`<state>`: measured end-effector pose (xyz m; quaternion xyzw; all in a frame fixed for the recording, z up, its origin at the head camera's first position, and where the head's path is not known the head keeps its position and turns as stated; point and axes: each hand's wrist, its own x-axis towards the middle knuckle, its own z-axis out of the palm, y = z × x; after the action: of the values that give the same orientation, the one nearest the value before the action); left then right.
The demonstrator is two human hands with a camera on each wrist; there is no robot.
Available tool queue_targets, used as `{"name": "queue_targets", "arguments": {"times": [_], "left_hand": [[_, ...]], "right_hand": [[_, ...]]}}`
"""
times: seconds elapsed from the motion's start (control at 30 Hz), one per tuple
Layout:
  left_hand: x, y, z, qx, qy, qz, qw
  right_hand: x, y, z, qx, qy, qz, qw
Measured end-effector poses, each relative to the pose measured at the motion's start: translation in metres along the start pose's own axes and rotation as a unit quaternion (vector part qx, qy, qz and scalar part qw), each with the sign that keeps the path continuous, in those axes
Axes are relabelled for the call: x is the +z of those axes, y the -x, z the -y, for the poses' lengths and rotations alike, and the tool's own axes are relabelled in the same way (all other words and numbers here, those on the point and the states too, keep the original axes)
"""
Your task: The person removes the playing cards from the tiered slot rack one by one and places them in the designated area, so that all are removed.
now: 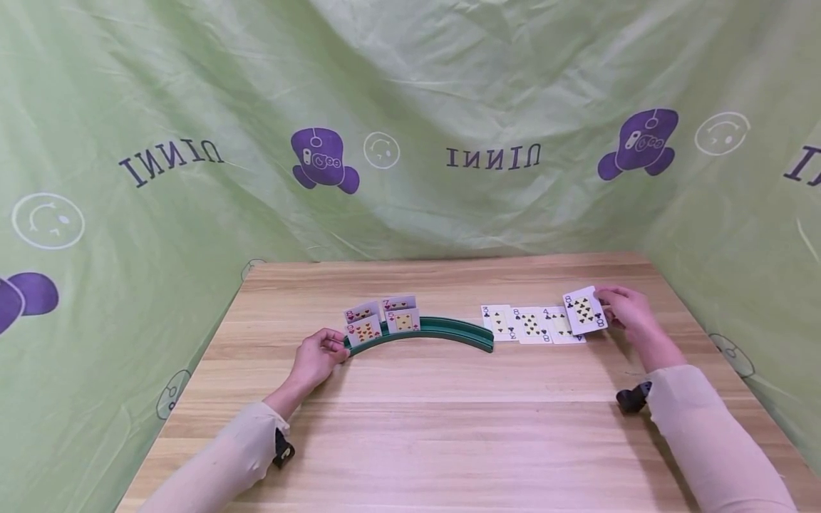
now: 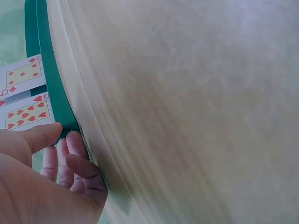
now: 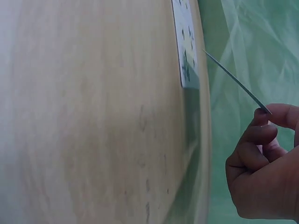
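My left hand (image 1: 317,360) pinches the left end of a curved green card holder (image 1: 452,329), with the thumb (image 2: 46,135) at its end in the left wrist view. Red-suit playing cards stand in the left half of the holder, among them a five of diamonds (image 1: 403,322) and a hearts card (image 2: 28,114) in the front groove. At the right, my right hand (image 1: 625,310) pinches an eight of clubs (image 1: 584,311) by its right edge between thumb and fingers. That card is raised and tilted above the row on the table, and appears edge-on in the right wrist view.
Face-up black cards overlap in a row right of the holder: a three of clubs (image 1: 497,323), an eight (image 1: 531,325) and a partly covered four (image 1: 559,325). The wooden table (image 1: 410,442) ends against a green printed curtain (image 1: 436,221) at the back and sides.
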<state>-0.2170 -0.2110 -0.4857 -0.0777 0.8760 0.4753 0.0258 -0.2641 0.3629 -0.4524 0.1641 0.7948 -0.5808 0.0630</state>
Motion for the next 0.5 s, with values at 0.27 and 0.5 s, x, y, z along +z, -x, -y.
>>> {"name": "queue_targets", "arguments": {"times": [0.27,0.5], "left_hand": [[0.000,-0.001,0.000,-0.007,-0.001,-0.002,1.0000],[0.000,-0.001,0.000,-0.007,-0.003,-0.003,1.0000]], "right_hand": [[-0.013,-0.001,-0.010,0.009,0.029,-0.011,0.9995],[-0.017,-0.003,-0.017,0.016,0.068,-0.025,0.9972]]}}
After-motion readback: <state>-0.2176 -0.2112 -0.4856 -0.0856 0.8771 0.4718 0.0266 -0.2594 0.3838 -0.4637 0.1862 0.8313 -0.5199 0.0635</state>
